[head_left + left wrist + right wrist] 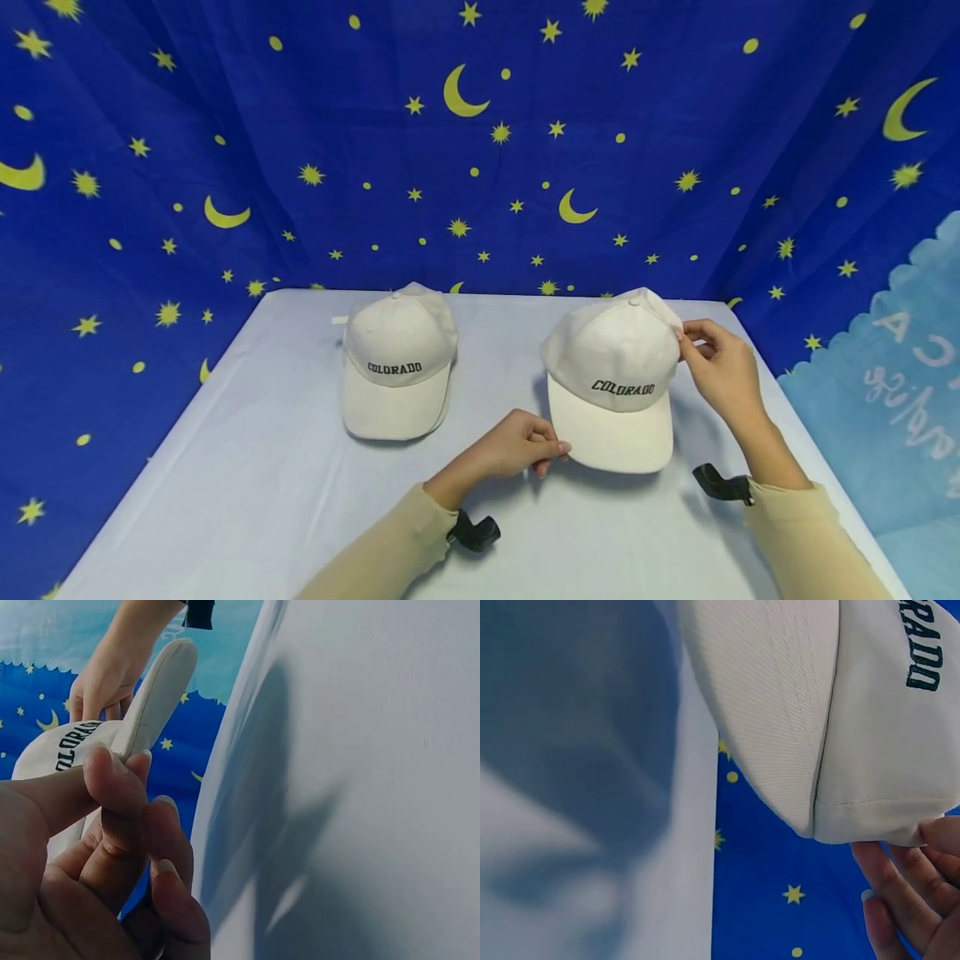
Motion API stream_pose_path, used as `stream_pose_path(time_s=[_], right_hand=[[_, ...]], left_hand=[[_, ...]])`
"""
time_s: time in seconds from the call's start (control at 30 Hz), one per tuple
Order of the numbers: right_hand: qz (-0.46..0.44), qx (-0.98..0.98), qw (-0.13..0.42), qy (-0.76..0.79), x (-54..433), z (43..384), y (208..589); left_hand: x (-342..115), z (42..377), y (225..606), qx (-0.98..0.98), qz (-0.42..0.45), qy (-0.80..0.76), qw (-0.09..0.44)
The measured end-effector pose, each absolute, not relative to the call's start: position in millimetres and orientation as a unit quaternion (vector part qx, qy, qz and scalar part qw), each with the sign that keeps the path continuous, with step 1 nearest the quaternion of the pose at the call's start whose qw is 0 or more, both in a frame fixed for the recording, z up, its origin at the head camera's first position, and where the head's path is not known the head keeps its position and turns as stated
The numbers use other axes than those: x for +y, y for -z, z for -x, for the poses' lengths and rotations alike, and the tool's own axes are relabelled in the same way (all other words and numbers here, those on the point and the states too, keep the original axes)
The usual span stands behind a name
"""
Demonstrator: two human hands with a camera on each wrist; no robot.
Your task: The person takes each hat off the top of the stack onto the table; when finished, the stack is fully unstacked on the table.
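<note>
A white baseball cap (615,350) lettered COLORADO is held up over the right part of the table, brim toward me. My left hand (521,446) pinches the left corner of its brim between thumb and finger; the left wrist view shows that brim (159,694) edge-on above the fingertips. At the cap's right side, my right hand (720,367) grips the lower edge of the crown, thumb on the outside in the right wrist view, where the crown (892,750) fills the upper right. A similar white cap (397,358) sits on the table to the left, with another brim edge showing beneath its own.
The table (247,500) has a pale cloth. Blue fabric (390,150) with yellow stars and moons hangs behind and at the sides. A light blue scalloped cloth (892,400) with white lettering hangs at the right. Black wrist-worn cameras (476,532) sit at both sleeves.
</note>
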State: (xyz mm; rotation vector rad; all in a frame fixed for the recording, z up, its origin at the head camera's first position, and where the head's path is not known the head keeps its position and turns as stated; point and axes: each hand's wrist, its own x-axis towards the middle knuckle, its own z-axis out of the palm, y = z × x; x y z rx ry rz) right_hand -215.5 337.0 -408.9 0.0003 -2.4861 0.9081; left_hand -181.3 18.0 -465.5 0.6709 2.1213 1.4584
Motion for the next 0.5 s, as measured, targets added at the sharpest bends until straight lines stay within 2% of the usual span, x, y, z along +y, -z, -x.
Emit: stream_pose_path(time_s=[0.5], right_hand=[[0.040, -0.918, 0.229, -0.321, 367.3, 206.7, 411.1]], left_hand=[[46.6, 182.4, 468.0, 0.757, -0.254, -0.542, 0.262]])
